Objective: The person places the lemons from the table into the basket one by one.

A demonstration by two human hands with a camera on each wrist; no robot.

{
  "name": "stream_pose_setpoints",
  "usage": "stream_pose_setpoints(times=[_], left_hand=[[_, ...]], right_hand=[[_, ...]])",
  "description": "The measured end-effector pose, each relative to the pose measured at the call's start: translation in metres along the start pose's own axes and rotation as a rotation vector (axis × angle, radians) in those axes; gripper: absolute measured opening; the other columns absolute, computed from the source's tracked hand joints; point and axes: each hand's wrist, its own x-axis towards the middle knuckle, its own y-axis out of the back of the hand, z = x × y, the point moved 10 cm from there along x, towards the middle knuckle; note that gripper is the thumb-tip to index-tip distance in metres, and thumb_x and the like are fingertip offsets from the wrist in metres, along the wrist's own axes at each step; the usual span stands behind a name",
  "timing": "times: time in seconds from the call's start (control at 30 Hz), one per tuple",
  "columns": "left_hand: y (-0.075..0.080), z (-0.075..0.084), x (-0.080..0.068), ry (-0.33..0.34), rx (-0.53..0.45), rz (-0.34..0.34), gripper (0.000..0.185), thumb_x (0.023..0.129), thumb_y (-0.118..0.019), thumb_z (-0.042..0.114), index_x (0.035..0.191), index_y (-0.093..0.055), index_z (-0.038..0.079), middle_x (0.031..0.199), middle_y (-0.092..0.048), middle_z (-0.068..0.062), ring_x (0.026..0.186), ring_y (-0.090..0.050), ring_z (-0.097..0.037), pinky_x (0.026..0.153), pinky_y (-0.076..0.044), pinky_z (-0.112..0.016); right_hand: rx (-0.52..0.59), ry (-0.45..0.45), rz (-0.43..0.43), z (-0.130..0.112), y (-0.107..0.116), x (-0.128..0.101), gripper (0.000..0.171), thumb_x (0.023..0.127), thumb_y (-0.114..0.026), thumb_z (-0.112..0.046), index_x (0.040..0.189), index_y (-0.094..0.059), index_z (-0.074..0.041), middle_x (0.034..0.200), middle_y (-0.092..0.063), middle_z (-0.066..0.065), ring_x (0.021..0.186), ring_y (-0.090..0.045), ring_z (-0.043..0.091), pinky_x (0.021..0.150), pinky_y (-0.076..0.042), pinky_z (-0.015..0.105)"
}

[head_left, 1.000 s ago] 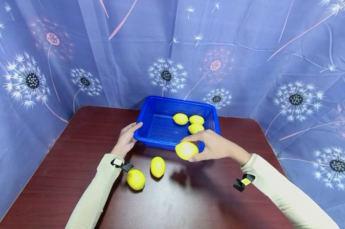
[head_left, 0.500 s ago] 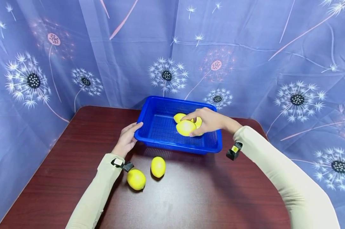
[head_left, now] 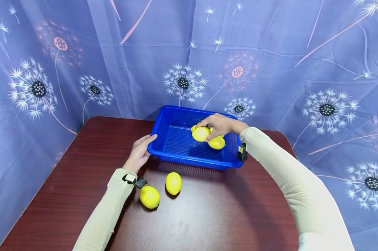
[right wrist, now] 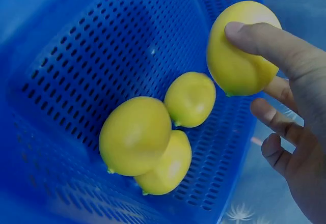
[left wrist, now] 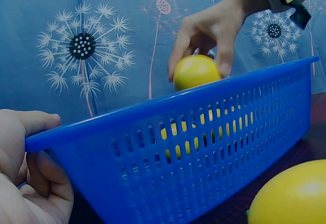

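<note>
A blue perforated plastic basket (head_left: 189, 158) stands near the back of the table. My left hand (head_left: 140, 153) grips its left front corner, thumb over the rim and fingers curled beneath, as the left wrist view shows. Over the basket's right half, my right hand (head_left: 219, 124) pinches a yellow lemon (right wrist: 239, 51) between thumb and fingers. The left wrist view has this lemon at rim height. Below it, three lemons lie together on the basket floor, with one lemon (right wrist: 135, 135) nearest the right wrist camera; my hand partly hides them in the head view.
Two more lemons lie on the dark red-brown table (head_left: 208, 216) in front of the basket: one lemon (head_left: 173, 183) near its front wall, another lemon (head_left: 149, 197) beside my left wrist. A blue dandelion-print curtain (head_left: 138, 69) hangs right behind the table.
My right hand has carried its lemon from in front of the basket's front rim up and back over the lemons inside. The left hand keeps its grip on the corner.
</note>
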Motion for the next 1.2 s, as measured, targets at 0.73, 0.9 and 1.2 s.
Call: stream_pose_setpoints(times=[0.73,0.9,1.2], left_hand=[[-0.004,-0.004,-0.001,-0.006,0.014,0.024,0.006,0.095,-0.076,0.017,0.099,-0.071,0.017,0.103,-0.074,0.002,0.092,-0.072,-0.013,0.081,-0.061,-0.027],[-0.004,-0.005,0.000,-0.003,0.005,0.026,0.007,0.093,-0.078,0.016,0.097,-0.072,0.017,0.101,-0.074,0.002,0.091,-0.071,-0.014,0.080,-0.061,-0.027],[0.002,0.000,0.000,-0.004,0.033,0.040,0.008,0.095,-0.075,0.018,0.101,-0.070,0.016,0.104,-0.074,0.001,0.096,-0.071,-0.015,0.085,-0.061,-0.029]], right_hand=[[-0.129,-0.077,-0.123,0.033,-0.045,0.025,0.055,0.076,-0.090,-0.030,0.126,-0.072,-0.016,0.113,-0.073,0.003,0.098,-0.066,0.021,0.087,-0.056,0.041],[-0.108,-0.174,-0.153,0.041,-0.046,0.023,0.060,0.078,-0.090,-0.034,0.130,-0.070,-0.015,0.118,-0.072,0.005,0.110,-0.064,0.025,0.094,-0.055,0.044],[-0.069,-0.190,0.058,0.025,-0.003,0.009,0.052,0.088,-0.080,-0.041,0.130,-0.069,-0.012,0.114,-0.074,0.009,0.103,-0.068,0.028,0.085,-0.055,0.043]])
